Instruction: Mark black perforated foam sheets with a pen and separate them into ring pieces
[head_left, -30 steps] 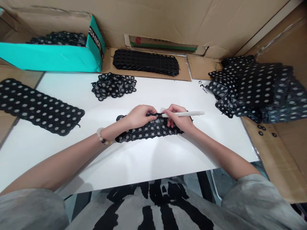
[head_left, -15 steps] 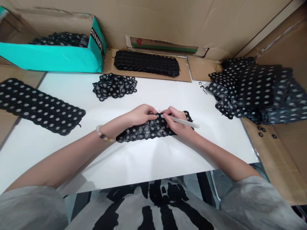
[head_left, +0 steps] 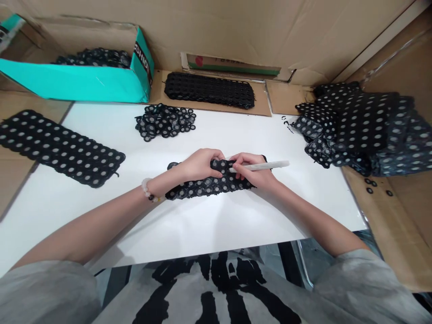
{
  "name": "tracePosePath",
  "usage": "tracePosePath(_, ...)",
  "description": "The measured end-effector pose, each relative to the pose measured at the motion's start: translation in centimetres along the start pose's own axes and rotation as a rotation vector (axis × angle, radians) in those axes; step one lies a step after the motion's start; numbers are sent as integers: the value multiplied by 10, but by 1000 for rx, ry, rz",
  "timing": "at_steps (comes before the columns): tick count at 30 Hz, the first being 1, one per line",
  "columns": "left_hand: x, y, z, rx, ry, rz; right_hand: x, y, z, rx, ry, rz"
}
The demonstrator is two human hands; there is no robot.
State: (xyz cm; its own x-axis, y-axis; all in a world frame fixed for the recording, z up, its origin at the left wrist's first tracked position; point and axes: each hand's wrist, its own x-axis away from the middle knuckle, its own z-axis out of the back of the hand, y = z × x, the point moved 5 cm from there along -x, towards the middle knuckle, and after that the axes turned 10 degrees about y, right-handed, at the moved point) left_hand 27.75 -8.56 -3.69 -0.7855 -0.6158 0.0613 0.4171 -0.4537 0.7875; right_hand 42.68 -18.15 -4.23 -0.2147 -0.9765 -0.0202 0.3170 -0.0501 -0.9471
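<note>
A black sheet of joined rings with pale centres [head_left: 205,184] lies on the white board [head_left: 189,225] in front of me. My left hand [head_left: 199,164] is closed over the sheet's upper edge, fingers curled and pressing it. My right hand [head_left: 251,173] rests on the sheet's right end and grips a white pen-like tool [head_left: 266,166]. The tool's tip points left, to the sheet beside my left fingertips. A bead bracelet [head_left: 147,189] circles my left wrist.
A loose heap of black rings [head_left: 165,121] lies further back on the board. Another ring sheet [head_left: 60,148] sits at the left, a dark stack [head_left: 209,89] at the back, a big pile of sheets [head_left: 364,126] at the right. A teal box [head_left: 77,78] holds more rings. Cardboard walls surround everything.
The white tool swung from level to slanting down-right, then back to nearly level. Both hands stayed on the sheet, and the view shifted slightly.
</note>
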Motion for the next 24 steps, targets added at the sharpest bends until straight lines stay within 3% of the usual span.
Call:
tracePosePath(6,0,-6,-1,69,64,36,-1,2,0,-12,7,-27)
tracePosePath(13,0,-10,-4,182,45,148,0,2,-1,-5,40,30)
tracePosePath(18,0,-8,-3,208,45,146,-2,9,-2,-106,50,-45)
tracePosePath(24,0,-8,-4,220,33,156,-2,8,-1,-105,55,-40)
